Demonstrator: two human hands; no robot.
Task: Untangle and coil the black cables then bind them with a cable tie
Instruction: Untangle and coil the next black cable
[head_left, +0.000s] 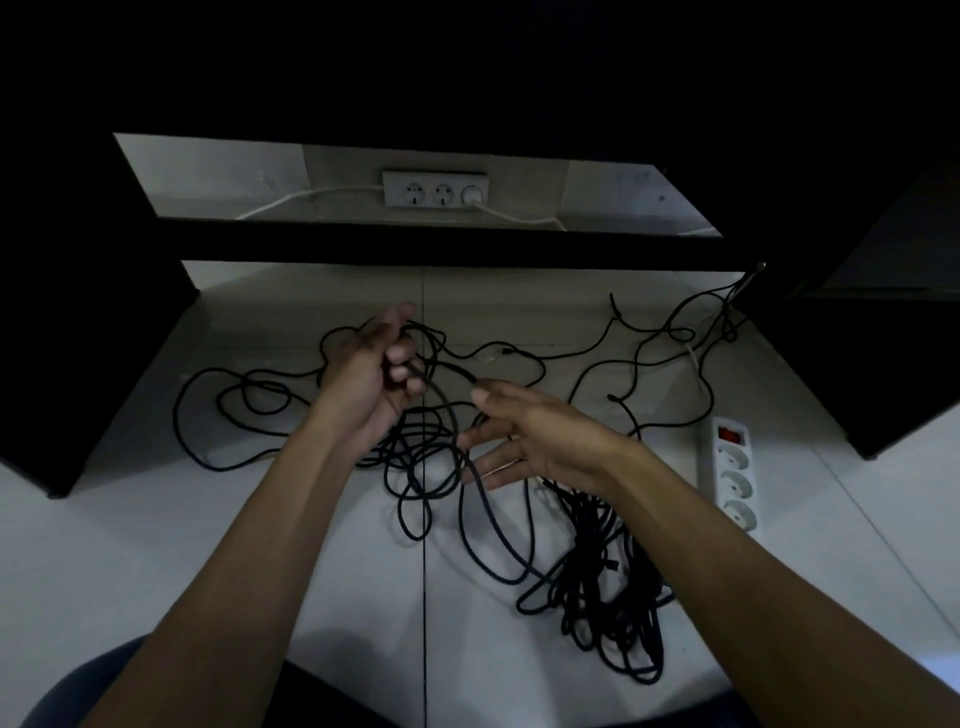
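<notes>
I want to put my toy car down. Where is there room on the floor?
Bare white tiled floor lies left of the left forearm, before the dark cabinet. The middle and right are crowded with tangled black cables beside the white power strip.

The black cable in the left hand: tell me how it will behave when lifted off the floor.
Probably floppy: the black cable droops in a loose arc from the left hand to the floor. It will likely snag, since its loops cross others in the tangle. It looks thin, so probably light, though the trailing length may drag.
</notes>
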